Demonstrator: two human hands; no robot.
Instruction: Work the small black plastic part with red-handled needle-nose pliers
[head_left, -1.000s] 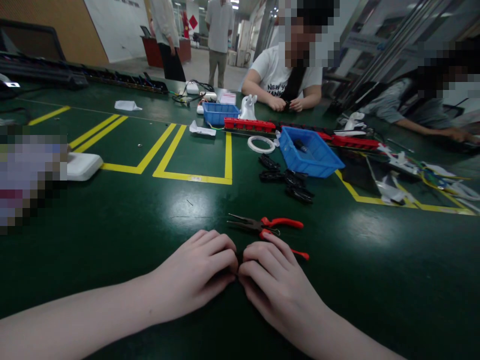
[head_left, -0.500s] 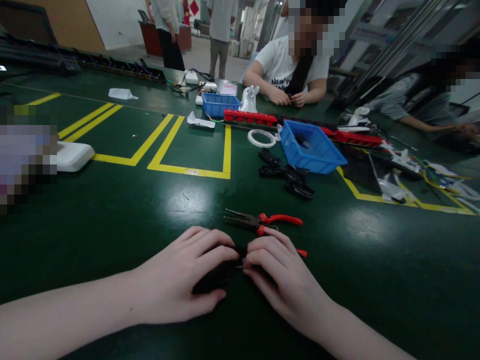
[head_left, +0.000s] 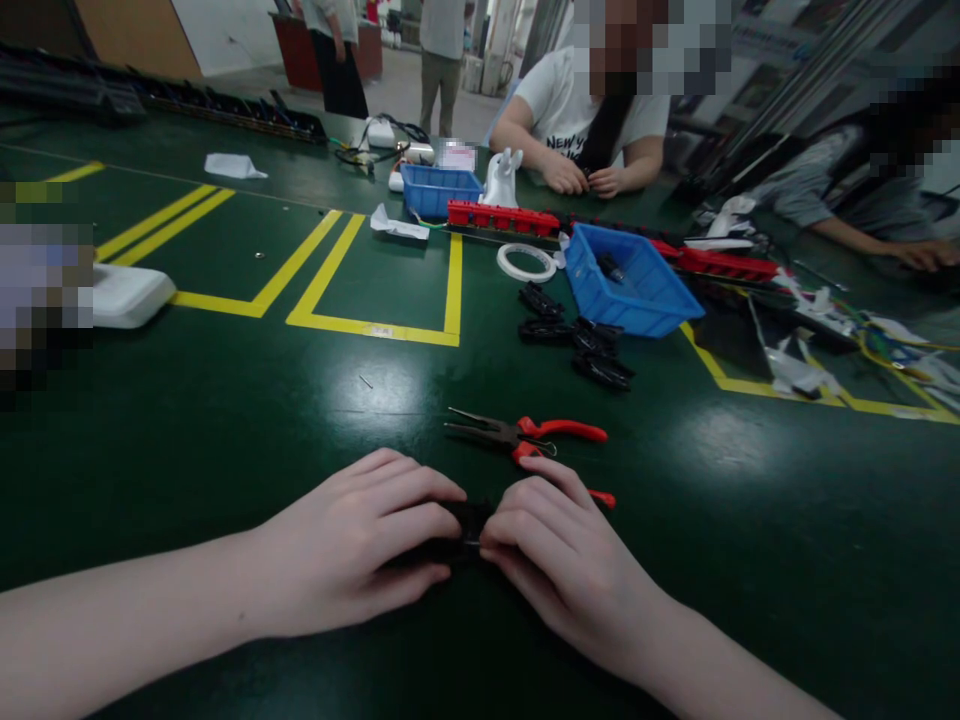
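Observation:
Low over the green table, my left hand (head_left: 375,545) is closed round a small black part (head_left: 471,522), mostly covered by its fingers. Against the right end of that part, the fingertips of my right hand (head_left: 551,550) are pinched together. A thin shiny bit shows at those fingertips, too small to name. Just beyond my right hand lies a pair of long-nose pliers (head_left: 504,432) with red handles, jaws apart and pointing left. The right hand hides part of the lower handle. A small bent wire rests at the pliers.
Several black parts (head_left: 574,335) lie beside a blue bin (head_left: 637,290) and a roll of white tape (head_left: 526,263). Farther back are red strips (head_left: 502,218) and a smaller blue bin (head_left: 441,190). A thin pin (head_left: 366,382) lies left of the pliers. A co-worker (head_left: 592,130) sits opposite.
The fingers of my left hand have shifted slightly left along the black part, so more of it shows between the hands. My right hand keeps its pinch. The view has tilted slightly.

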